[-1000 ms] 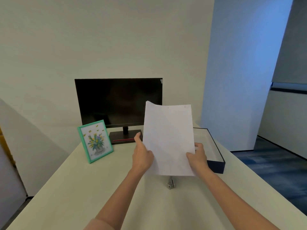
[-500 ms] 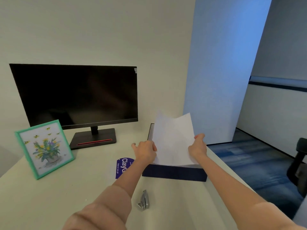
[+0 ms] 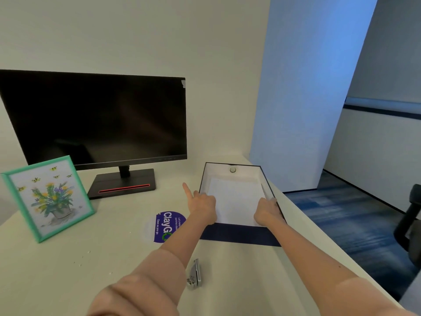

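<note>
— How is the left hand (image 3: 204, 205) placed?
— It is set at the left edge of the sheet of paper (image 3: 235, 201), one finger stretched out, the rest curled. Whether the sheet is gripped cannot be told.
— And the sheet?
— It is laid flat in the box (image 3: 239, 234) on the desk (image 3: 114, 258), long axis near to far. The right hand (image 3: 267, 212) is curled at its right edge, grip likewise unclear.

The paper (image 3: 234, 201) lies in the box (image 3: 239, 234), right of the monitor (image 3: 95, 119), stapler (image 3: 195, 273) in front.
</note>
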{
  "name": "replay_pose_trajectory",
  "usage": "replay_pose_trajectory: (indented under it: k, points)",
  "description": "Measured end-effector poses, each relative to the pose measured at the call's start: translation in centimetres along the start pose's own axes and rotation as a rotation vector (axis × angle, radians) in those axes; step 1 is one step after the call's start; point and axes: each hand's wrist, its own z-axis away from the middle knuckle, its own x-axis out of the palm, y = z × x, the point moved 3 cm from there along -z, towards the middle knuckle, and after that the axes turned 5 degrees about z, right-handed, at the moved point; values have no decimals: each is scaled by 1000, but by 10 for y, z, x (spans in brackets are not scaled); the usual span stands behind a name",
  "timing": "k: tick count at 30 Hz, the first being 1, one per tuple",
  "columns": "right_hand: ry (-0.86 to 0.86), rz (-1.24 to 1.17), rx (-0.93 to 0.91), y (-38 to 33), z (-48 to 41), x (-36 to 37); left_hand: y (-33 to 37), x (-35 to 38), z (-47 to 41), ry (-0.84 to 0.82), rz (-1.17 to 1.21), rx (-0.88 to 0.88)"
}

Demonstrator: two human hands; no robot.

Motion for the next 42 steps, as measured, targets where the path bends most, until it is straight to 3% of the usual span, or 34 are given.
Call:
replay_pose_trajectory:
  k: [6,13,19,24,29,38,42]
  points:
    - [31,52,-82,-11,22,-15,-21,-12,16,162,190,-21]
    - [133,22,-221,-62,78,-46,-76,-55,54,231,327,-130]
    - [128,-251,-464,-124,154,-37,-154,-56,128,250,423,-274]
    - [85,-590,-681,-155,231,14,-234,-9,207,370,578,-481]
    - [109,-738,-641,-148,258,62,-275,50,268,360,614,-638]
    - [22,-772,-482,-128,245,92,-276,77,279,411,621,-650]
    - [-134,-528,-476,-147,221,90,-279,75,281,435,695,-706]
